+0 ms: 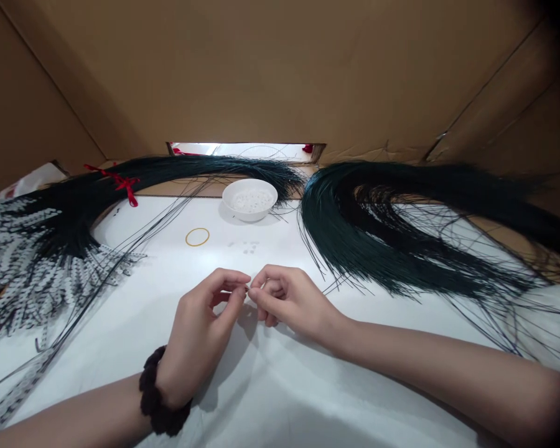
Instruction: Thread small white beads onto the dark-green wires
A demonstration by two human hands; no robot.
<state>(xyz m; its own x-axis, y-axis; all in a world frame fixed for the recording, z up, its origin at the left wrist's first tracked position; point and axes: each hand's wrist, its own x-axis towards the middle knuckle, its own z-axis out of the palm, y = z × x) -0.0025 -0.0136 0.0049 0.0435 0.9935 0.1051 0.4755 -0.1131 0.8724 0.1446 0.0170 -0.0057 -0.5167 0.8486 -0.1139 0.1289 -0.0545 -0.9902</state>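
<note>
My left hand (pixel 205 330) and my right hand (pixel 298 305) meet fingertip to fingertip over the white tabletop. Each is closed in a pinch. A tiny dark bit, perhaps a strand's end, shows between the fingertips; its kind is too small to tell. Beyond the hands stands a white bowl (pixel 250 198) with small pale, clear-looking pieces in it. A few similar small pieces (pixel 245 245) lie on the table in front of the bowl. To their left rests a thin yellow ring (pixel 197 237), like a rubber band. Right of my right hand curves a thick bundle of dark green strands (pixel 336 230).
At left lies another dark bundle (pixel 168 169), tied with a red ribbon (pixel 126 183), its ends covered in black-and-white pieces (pixel 70 280). Loose strands (pixel 144 236) cross the table (pixel 135 348) at left. Cardboard walls (pixel 261 74) enclose the back and sides, with a slot at the back.
</note>
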